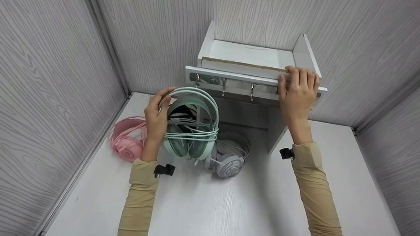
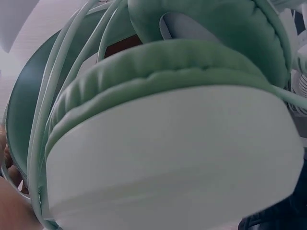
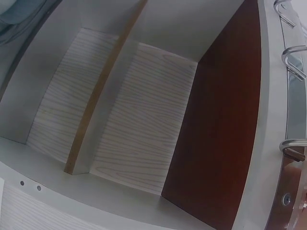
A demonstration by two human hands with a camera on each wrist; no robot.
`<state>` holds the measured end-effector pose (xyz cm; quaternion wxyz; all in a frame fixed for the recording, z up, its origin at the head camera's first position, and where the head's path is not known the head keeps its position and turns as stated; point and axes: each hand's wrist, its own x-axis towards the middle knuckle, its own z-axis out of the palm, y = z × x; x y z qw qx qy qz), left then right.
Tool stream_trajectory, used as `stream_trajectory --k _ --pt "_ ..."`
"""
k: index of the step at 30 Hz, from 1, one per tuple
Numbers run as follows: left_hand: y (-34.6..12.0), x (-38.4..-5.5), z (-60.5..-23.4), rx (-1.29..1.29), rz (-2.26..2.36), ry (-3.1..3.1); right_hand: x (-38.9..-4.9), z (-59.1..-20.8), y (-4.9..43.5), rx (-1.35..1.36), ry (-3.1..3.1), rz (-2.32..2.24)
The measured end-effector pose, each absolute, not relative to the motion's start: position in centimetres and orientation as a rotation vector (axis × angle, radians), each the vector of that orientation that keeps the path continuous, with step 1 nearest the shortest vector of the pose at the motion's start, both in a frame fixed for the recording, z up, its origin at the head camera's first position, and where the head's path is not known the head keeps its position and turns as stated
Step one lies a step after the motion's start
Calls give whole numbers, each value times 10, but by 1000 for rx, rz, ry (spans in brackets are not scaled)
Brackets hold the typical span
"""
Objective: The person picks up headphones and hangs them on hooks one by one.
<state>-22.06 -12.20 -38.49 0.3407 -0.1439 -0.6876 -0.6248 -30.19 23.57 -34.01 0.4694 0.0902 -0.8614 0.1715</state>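
My left hand (image 1: 156,118) pinches the headband of mint-green headphones (image 1: 208,95), thumb on one side and fingers on the other. They hang upright, earcups down, with their cable wound around them. A pale earcup (image 2: 177,153) with a green cushion fills most of the left wrist view. My right hand (image 1: 299,91) grips the right end of the hook rail (image 1: 237,76) on a white shelf unit (image 1: 250,53). Several metal hooks (image 1: 252,92) line this rail, and hooks (image 3: 293,62) also show in the right wrist view.
Pink headphones (image 1: 128,148) lie on the white table (image 1: 207,208) at the left. Grey headphones (image 1: 229,164) lie before the shelf, and a black object (image 1: 182,111) is partly hidden behind the mint pair. Wood-grain panels (image 1: 47,74) enclose the table at the back and sides.
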Motion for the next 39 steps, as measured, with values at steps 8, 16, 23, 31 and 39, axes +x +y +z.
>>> stream_trajectory --k 8,16,23,31,39 --pt "-127 -255 -414 -376 -1737 -1776 -304 -341 233 238 -2092 403" --pt "-134 -275 -431 -398 -1736 -1784 -303 -340 234 238 -2086 398" --pt "-134 -284 -431 -382 -1730 -1823 -302 -340 234 236 -2081 399" --pt "-127 -283 -424 -380 -1748 -1842 -303 -341 235 239 -2077 402" --pt "-130 -290 -432 -403 -1710 -1829 -304 -340 235 245 -2073 401"
